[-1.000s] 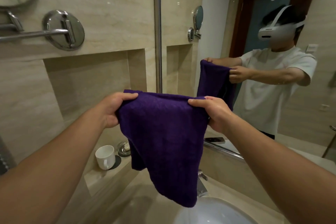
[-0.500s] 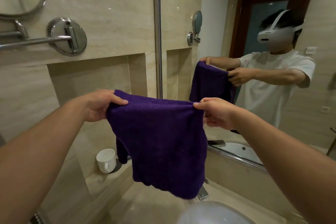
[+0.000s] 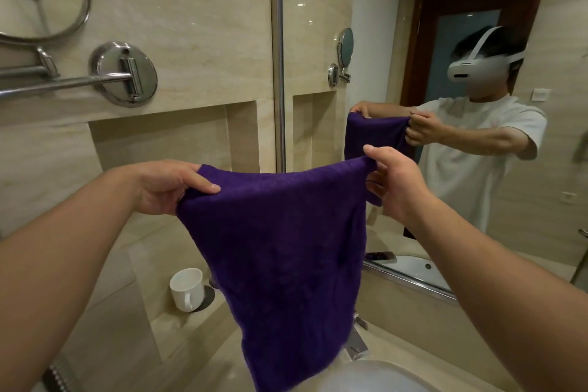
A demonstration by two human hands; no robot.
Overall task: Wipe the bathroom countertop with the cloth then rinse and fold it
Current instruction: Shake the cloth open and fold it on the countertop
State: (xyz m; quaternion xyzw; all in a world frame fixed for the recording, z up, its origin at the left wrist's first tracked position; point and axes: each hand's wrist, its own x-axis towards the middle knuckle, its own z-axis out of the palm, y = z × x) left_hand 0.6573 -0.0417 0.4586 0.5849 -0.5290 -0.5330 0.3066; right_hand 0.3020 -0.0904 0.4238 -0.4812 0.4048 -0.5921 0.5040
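Beige stone countertop [image 3: 206,356] and the white basin [image 3: 375,375] sit lowest in my view, and I cannot tell from them whether wiping or rinsing is finished. Just above, the purple cloth [image 3: 286,248] hangs over the basin, spread flat, so I judge we are at the fold, with the folding itself not yet done. Left hand [image 3: 168,184] pinches one top corner between thumb and curled fingers; right hand [image 3: 394,181] grips the other, bunched. Further back a white mug [image 3: 187,288] stands on the ledge, and the mirror [image 3: 556,216] doubles the pose.
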